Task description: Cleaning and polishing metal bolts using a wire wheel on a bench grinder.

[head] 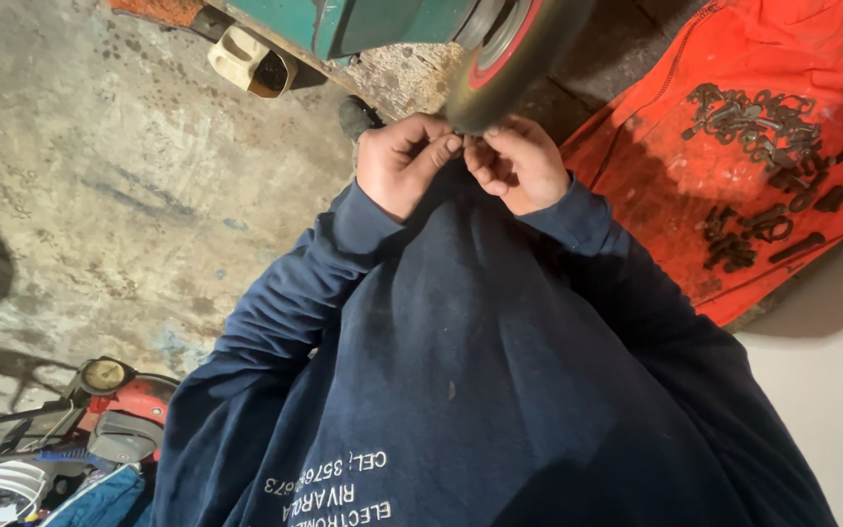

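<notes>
My left hand [400, 161] and my right hand [519, 164] are pressed together, fingertips pinching a small dark part [467, 140] that is mostly hidden between them. They hold it right against the blurred rim of a spinning wire wheel [504, 54] with a red hub, mounted on a green machine [373, 21]. Both arms wear dark blue sleeves, and my dark blue sweatshirt fills the lower middle of the view.
An orange cloth [695, 224] lies to the right with several dark rusty bolts and nuts [758, 127] on it. A cream plastic piece [249, 61] sits below the machine. Stained concrete floor [100, 176] spreads left. A red machine and tools [109, 420] crowd the lower left.
</notes>
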